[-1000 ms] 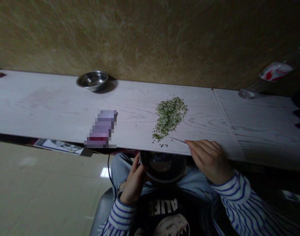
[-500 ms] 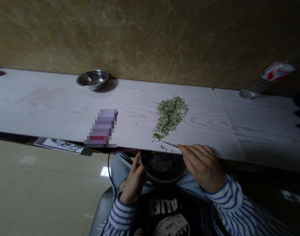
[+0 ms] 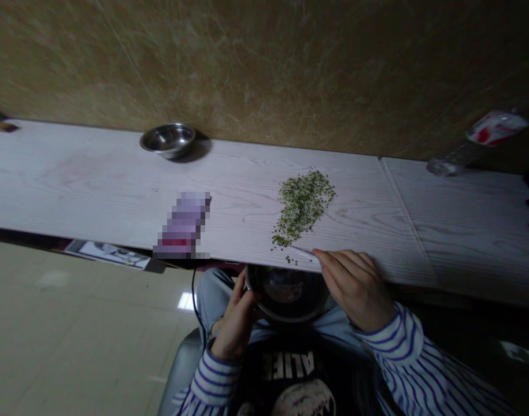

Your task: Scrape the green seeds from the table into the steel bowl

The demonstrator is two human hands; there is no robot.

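My left hand point(image 3: 237, 323) grips the left rim of a large metal bowl point(image 3: 290, 312), held over my lap just under the table edge. A few green bits show at the bowl's far inner side. My right hand point(image 3: 355, 286) pinches a thin, pale, pointed strip point(image 3: 302, 252), whose exact kind I cannot make out. Its tip lies at the table top, close to the near end of a spread of small green bean-like grains point(image 3: 305, 202). Several stray grains lie between that spread and the table edge, above the bowl.
On the pale wood-grain table point(image 3: 238, 173) a small steel bowl point(image 3: 171, 140) stands by the wall. A blurred-out purple phone-like object point(image 3: 184, 222) lies left of the grains. A clear plastic bottle point(image 3: 485, 136) with a red-and-white label stands at the right. A cable point(image 3: 193, 300) hangs below the edge.
The view has shifted slightly, so the table things sit a little further right. My right hand and the strip are slightly further up in the picture; my left hand stays on the bowl.
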